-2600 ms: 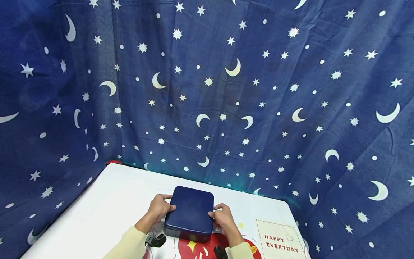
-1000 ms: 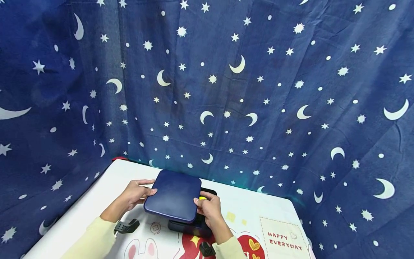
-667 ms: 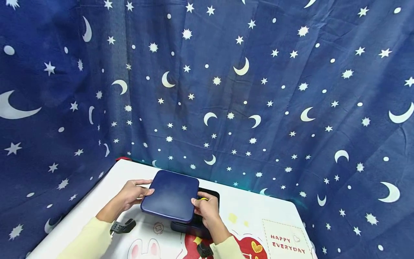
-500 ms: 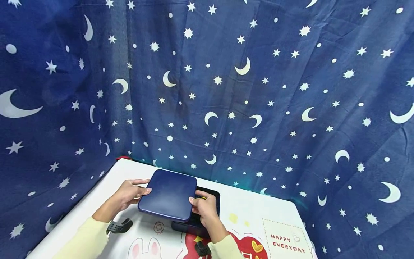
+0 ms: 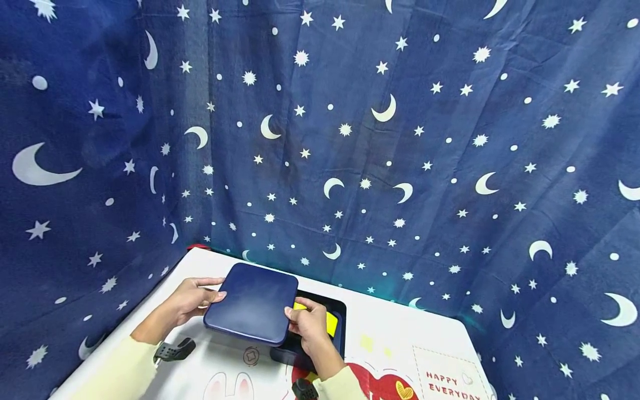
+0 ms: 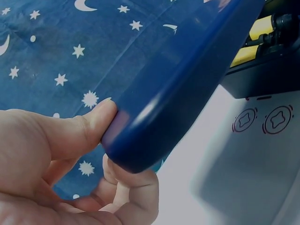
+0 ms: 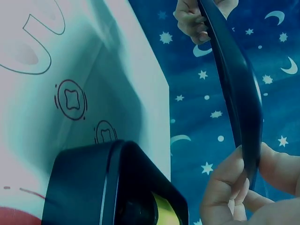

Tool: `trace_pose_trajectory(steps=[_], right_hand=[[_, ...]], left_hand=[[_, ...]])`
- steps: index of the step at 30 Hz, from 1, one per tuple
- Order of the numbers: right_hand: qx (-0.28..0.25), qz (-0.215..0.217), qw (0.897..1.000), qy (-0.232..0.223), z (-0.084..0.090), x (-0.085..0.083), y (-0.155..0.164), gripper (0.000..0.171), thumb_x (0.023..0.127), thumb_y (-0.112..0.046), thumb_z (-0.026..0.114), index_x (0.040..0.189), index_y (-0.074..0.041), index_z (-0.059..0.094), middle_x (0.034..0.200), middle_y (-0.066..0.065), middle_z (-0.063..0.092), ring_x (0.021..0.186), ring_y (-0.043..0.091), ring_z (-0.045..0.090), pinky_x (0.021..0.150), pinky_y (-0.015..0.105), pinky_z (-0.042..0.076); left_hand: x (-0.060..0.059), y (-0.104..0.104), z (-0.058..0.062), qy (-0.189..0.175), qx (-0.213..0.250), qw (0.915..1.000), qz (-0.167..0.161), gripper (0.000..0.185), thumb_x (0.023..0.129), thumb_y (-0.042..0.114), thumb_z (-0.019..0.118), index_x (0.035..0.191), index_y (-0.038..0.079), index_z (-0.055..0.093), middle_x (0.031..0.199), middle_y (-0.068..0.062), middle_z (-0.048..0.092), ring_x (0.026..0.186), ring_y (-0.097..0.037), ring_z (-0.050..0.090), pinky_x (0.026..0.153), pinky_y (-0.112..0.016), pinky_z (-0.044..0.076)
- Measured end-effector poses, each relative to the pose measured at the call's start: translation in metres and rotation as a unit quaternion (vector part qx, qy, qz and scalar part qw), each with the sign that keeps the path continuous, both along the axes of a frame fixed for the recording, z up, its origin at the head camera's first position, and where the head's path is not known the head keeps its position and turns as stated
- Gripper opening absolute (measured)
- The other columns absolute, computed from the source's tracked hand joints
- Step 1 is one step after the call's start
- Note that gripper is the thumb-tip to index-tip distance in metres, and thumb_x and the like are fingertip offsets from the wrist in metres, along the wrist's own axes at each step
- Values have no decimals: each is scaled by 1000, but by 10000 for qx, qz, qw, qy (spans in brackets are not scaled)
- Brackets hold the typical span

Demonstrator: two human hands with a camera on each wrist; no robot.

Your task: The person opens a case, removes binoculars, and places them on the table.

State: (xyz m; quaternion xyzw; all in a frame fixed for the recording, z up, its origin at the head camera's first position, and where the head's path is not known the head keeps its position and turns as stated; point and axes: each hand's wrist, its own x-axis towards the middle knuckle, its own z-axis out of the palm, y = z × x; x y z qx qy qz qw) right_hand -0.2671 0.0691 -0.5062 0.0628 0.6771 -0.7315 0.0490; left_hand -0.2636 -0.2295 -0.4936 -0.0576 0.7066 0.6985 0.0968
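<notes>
Head view: the navy lid [image 5: 251, 303] is off and held in the air, just left of the open box [image 5: 320, 333] and overlapping its left edge. The left hand [image 5: 187, 300] has its grip clamped on the lid's far-left edge, the right hand [image 5: 306, 323] pinches the edge nearest the box. Something yellow [image 5: 327, 322] shows inside the box, right of the lid. The box sits on the white desk [image 5: 400, 333], with the starry blue curtain [image 5: 350, 139] behind it.

Left wrist view: thumb on top, fingers curled under the lid [image 6: 187, 79], a firm pinch on its rounded corner. Right of it, the box [image 6: 267, 70] with yellow pieces [image 6: 255, 40] showing, resting on the desk [image 6: 243, 178].

Right wrist view: the lid [image 7: 236, 89] seen edge-on, the right hand [image 7: 239, 192] clamped on its near end, the left hand [image 7: 197, 16] at the far end. The box [image 7: 112, 187] lies below and left of the lid.

To do this well, I'd say keep the lid level between both grips, carry it well left of the box, and lower it flat on the desk without clipping the rim.
</notes>
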Motion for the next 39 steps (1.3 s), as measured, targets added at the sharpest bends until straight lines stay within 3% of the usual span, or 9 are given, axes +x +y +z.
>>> trace_pose_trajectory(steps=[5,19,29,33,36,39], right_hand=[[-76,-27,10000,22,-1,1,-9,47,82,5,79,127,9,66,69,-1,65,52,8,57,50,20,52],[-134,188,9997,30,-9,0,-36,50,85,1,79,131,10,64,70,0,66,53,8,58,52,22,52],[-255,104,9996,24,-17,-2,-45,48,83,4,76,129,12,62,63,-3,61,53,8,54,52,21,49],[-288,144,9994,101,-20,-2,-51,48,84,3,75,129,13,62,62,-4,60,53,7,54,52,19,48],[-311,163,9993,83,-20,-1,-56,48,83,4,75,128,13,62,62,-4,59,53,5,55,52,19,48],[-302,223,9993,71,-21,-1,-63,47,84,4,75,128,13,62,64,-3,59,54,6,55,53,21,50]], left_hand=[[2,-9,-2,8,136,9999,-81,72,92,6,75,153,-9,40,102,2,75,81,-9,71,74,-34,62],[7,-40,-3,-21,96,9998,-163,75,94,7,73,155,-11,34,95,6,76,77,-8,70,74,-34,62],[-2,-46,-11,69,-110,9998,-172,75,94,9,74,155,-10,36,115,-7,75,89,-12,73,79,-36,61],[-1,-51,-12,32,-2,10000,-85,74,93,7,74,155,-10,36,102,2,76,78,-7,70,77,-34,61],[0,-55,-12,-45,106,9999,-1,75,92,7,76,155,-9,38,81,12,68,63,-1,58,73,-31,60],[2,-62,-13,-31,56,10000,-33,75,92,8,76,154,-9,38,81,13,67,64,0,59,73,-31,60]])
